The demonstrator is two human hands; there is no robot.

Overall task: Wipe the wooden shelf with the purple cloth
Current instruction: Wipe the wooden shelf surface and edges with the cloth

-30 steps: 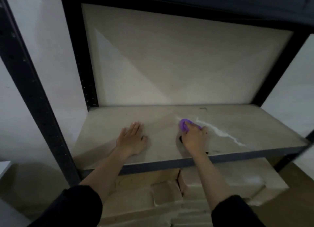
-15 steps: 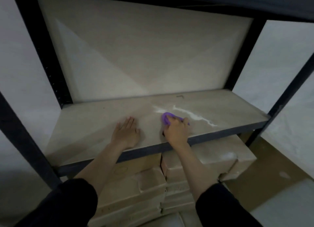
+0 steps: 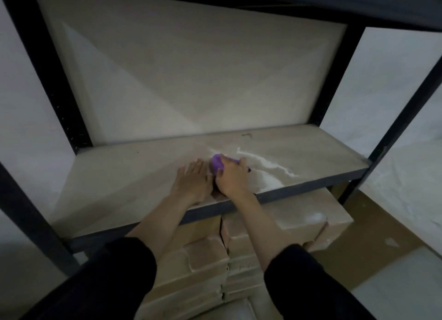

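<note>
The wooden shelf (image 3: 114, 176) is a pale board in a black metal rack. My right hand (image 3: 230, 177) presses a bunched purple cloth (image 3: 217, 163) onto the board near its middle; only the cloth's far end shows past my fingers. A streak of white powder (image 3: 265, 169) lies on the board just right of the cloth. My left hand (image 3: 193, 183) lies flat on the board, fingers apart, touching the right hand's left side.
Black rack posts (image 3: 392, 130) stand at both sides, and a dark upper shelf (image 3: 287, 6) hangs overhead. Stacked cardboard boxes (image 3: 275, 226) sit under the board, one with a white smear. White walls surround the rack.
My right hand with the cloth has slid left toward my left hand, and the two hands now touch. The powder streak is smeared wider toward the front edge. The view has shifted.
</note>
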